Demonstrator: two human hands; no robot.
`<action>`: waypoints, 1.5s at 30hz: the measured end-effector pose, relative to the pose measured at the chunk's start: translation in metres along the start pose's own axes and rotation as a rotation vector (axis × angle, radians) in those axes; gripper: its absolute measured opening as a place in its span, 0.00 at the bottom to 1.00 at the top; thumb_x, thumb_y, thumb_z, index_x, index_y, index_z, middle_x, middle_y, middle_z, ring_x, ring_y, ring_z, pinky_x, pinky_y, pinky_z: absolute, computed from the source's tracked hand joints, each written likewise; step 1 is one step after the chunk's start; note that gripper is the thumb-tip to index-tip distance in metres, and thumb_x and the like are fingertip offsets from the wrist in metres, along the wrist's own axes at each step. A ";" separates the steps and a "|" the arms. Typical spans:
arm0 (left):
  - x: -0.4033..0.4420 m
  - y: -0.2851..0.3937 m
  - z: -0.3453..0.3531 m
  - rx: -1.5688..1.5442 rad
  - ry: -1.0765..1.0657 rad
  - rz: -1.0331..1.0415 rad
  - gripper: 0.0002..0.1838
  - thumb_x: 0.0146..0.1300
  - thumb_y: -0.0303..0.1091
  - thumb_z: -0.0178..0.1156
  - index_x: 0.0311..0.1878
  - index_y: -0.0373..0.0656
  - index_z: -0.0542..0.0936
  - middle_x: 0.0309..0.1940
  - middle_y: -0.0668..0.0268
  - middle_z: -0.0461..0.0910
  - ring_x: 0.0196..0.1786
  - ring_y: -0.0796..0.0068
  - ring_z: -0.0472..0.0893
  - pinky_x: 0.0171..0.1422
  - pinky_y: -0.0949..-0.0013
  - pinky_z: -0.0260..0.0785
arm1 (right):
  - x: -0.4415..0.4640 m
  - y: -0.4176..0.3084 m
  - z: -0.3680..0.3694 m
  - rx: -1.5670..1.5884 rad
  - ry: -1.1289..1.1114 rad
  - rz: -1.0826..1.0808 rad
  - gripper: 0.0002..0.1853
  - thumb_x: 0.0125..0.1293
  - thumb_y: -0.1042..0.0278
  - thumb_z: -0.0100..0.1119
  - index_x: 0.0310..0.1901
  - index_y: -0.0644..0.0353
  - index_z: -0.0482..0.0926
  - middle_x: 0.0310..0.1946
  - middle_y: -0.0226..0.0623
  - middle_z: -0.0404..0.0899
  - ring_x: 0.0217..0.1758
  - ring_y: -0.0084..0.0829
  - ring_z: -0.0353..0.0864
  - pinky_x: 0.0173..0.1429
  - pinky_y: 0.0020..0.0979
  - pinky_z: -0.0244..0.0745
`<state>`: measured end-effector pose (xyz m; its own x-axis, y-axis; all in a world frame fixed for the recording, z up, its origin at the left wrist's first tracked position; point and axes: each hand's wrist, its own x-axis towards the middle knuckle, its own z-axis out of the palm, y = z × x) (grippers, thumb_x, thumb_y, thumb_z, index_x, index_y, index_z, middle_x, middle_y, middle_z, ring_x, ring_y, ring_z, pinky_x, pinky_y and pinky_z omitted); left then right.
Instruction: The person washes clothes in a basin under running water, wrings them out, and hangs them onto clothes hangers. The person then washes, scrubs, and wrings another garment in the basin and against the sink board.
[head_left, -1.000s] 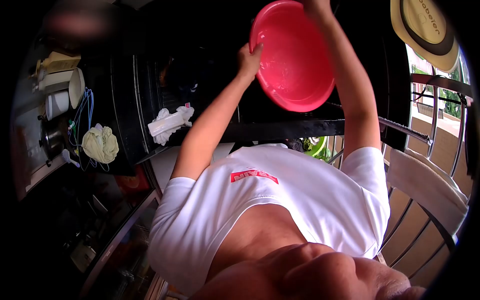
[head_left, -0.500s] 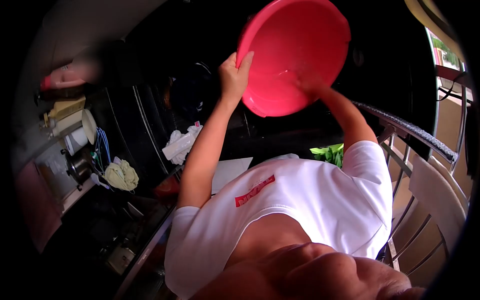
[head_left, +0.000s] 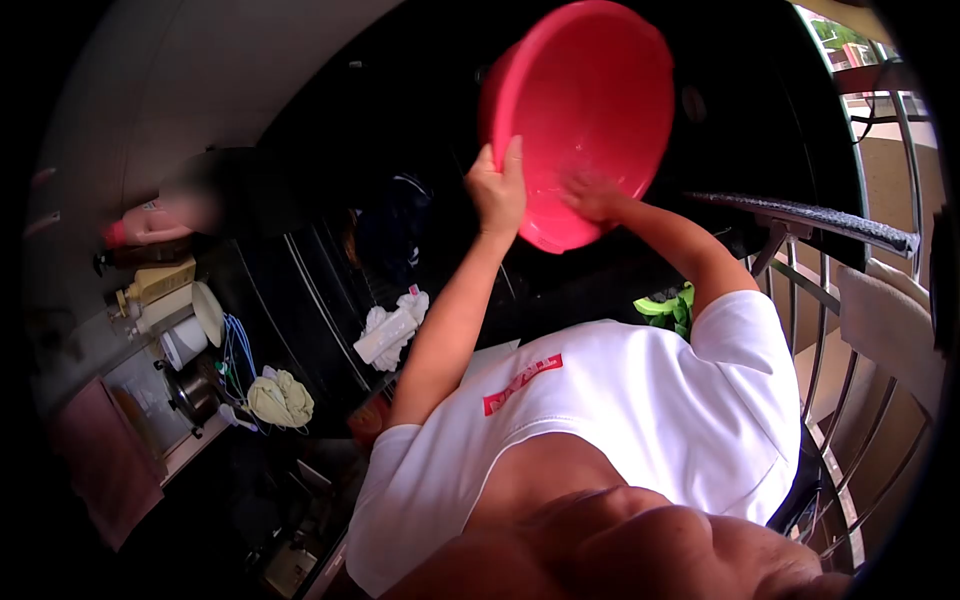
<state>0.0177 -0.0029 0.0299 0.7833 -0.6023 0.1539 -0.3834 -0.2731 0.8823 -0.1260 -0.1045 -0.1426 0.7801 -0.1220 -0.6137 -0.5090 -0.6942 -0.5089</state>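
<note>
A pink basin (head_left: 600,90) is held up out in front of the person's chest, tilted so that its hollow faces back toward the white shirt (head_left: 640,410). The left hand (head_left: 497,195) clasps the basin's near left rim, thumb laid over the inner side and the other fingers mostly hidden behind the wall. The right hand (head_left: 592,197) reaches inside the basin, near its lower wall (motion blurs it, so I cannot tell whether its fingers are spread or together, or whether they touch the plastic). Green leaves (head_left: 685,308) show below and right of the basin, between it and the shirt. A white bundle (head_left: 392,335) lies left of and below the basin; farther out on that side are a pale crumpled cloth (head_left: 280,400) and a metal pot (head_left: 192,388). A speckled bar (head_left: 820,225) runs to the basin's right.
</note>
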 end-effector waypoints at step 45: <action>0.015 -0.140 0.043 -1.069 -0.314 -0.902 0.28 0.65 0.54 0.50 0.63 0.47 0.66 0.57 0.58 0.71 0.56 0.64 0.74 0.55 0.54 0.72 | -0.275 -0.159 -0.223 -0.327 1.279 -0.271 0.16 0.49 0.80 0.55 0.42 0.63 0.70 0.38 0.47 0.81 0.46 0.45 0.80 0.43 0.40 0.78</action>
<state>0.0619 -0.0060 -0.1105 0.3631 -0.7065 -0.6075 0.8339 -0.0445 0.5501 -0.1790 -0.1187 0.2416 0.7225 -0.4017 0.5627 -0.3167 -0.9158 -0.2470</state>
